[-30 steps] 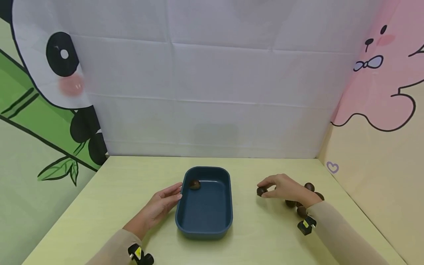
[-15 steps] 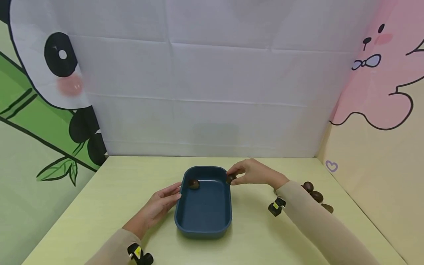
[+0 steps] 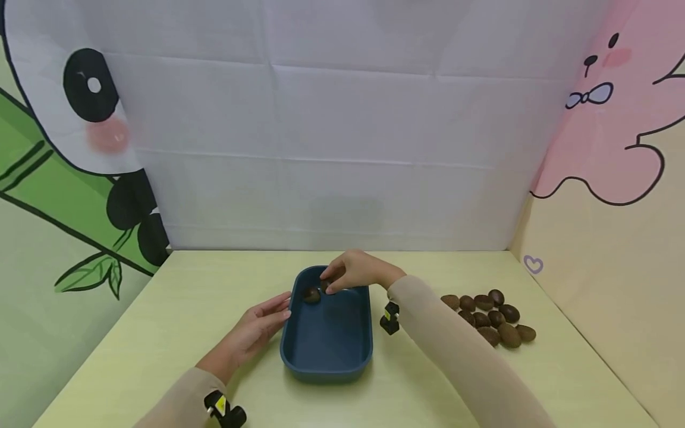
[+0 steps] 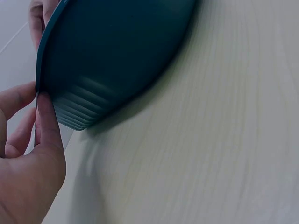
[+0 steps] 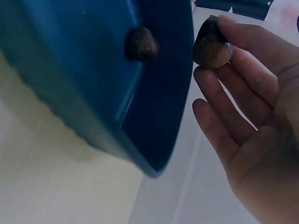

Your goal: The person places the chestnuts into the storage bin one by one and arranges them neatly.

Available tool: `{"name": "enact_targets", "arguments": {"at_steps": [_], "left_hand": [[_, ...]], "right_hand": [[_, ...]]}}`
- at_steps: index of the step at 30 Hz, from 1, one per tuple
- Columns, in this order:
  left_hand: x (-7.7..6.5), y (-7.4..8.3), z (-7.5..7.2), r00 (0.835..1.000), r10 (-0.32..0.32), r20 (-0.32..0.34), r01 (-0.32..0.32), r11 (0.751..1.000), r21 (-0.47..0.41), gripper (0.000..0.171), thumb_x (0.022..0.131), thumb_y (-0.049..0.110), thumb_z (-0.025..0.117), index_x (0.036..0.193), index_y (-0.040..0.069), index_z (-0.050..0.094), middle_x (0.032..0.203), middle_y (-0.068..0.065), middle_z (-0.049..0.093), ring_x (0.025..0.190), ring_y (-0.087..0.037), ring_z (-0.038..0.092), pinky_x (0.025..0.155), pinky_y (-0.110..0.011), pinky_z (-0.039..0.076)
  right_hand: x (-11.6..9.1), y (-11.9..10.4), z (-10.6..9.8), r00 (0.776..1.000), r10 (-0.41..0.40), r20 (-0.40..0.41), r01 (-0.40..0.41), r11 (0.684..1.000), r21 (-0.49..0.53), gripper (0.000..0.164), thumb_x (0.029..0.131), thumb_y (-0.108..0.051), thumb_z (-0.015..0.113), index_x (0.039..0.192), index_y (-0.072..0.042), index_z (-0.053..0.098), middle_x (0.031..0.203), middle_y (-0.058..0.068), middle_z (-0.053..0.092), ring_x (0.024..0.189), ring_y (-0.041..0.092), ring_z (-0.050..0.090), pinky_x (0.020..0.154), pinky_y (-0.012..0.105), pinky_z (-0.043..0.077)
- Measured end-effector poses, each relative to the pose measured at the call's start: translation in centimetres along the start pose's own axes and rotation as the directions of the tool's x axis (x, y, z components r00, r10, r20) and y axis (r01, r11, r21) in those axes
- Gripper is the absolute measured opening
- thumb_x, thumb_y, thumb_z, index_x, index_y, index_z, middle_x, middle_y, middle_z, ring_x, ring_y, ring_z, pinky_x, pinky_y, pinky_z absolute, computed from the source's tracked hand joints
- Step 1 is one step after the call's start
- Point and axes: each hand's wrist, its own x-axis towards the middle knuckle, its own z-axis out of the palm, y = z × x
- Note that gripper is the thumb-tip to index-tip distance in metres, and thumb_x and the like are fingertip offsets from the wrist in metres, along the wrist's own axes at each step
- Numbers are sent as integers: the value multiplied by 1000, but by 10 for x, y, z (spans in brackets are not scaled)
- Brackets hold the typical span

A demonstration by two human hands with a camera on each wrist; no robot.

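Observation:
A dark blue rectangular box (image 3: 327,342) stands on the table. One brown chestnut (image 3: 311,295) lies inside it near the far left corner. My right hand (image 3: 360,269) is over the far part of the box, pinching another chestnut (image 5: 212,49) between thumb and fingertips. That held chestnut is partly covered by the fingers in the head view. At the box's left side, my left hand (image 3: 255,330) touches the outer wall with fairly straight fingers and thumb. The left wrist view shows those fingertips against the rim (image 4: 41,60).
To the right of the box lies a loose group of several chestnuts (image 3: 496,319), partly behind the right sleeve (image 3: 455,351). A white cloth wall (image 3: 342,148) rises at the table's back edge, with printed panels on both sides.
My right hand has carried a chestnut leftward from beside the group to above the box's inside. The group on the right shows more fully. My left hand has stayed at the box.

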Motion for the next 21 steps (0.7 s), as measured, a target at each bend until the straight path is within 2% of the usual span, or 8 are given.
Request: {"name": "enact_targets", "arguments": {"at_steps": [6, 12, 15, 21], "left_hand": [[0, 0, 0, 1000, -3, 19, 3, 1000, 11, 63, 99, 9, 64, 155, 2, 35, 153, -18, 41, 129, -9, 52, 106, -26, 43], [0, 0, -1, 1000, 8, 16, -8, 1000, 21, 63, 99, 11, 64, 155, 2, 35, 152, -17, 43, 130, -11, 52, 105, -27, 44], [0, 1, 0, 1000, 9, 6, -9, 1000, 13, 63, 99, 10, 65, 154, 2, 37, 150, -16, 45, 127, -9, 53, 104, -26, 45], [0, 1, 0, 1000, 6, 13, -6, 1000, 8, 63, 99, 10, 64, 155, 2, 35, 154, -18, 40, 130, -10, 51, 105, -25, 44]], "right_hand": [[21, 1, 15, 1000, 28, 4, -28, 998, 55, 36, 89, -24, 79, 122, -12, 74, 106, -8, 73, 97, 4, 67, 91, 26, 52], [31, 5, 30, 998, 69, 3, -68, 989, 131, 34, 88, -24, 79, 121, -15, 74, 105, -9, 74, 105, 6, 64, 102, 32, 47], [35, 7, 39, 996, 88, 4, -88, 990, 109, 34, 87, -27, 80, 120, -19, 75, 104, -12, 73, 107, 6, 63, 103, 33, 46], [40, 11, 53, 995, 99, 7, -99, 994, 46, 33, 87, -29, 81, 118, -22, 76, 107, -14, 72, 104, 5, 63, 98, 31, 50]]}}
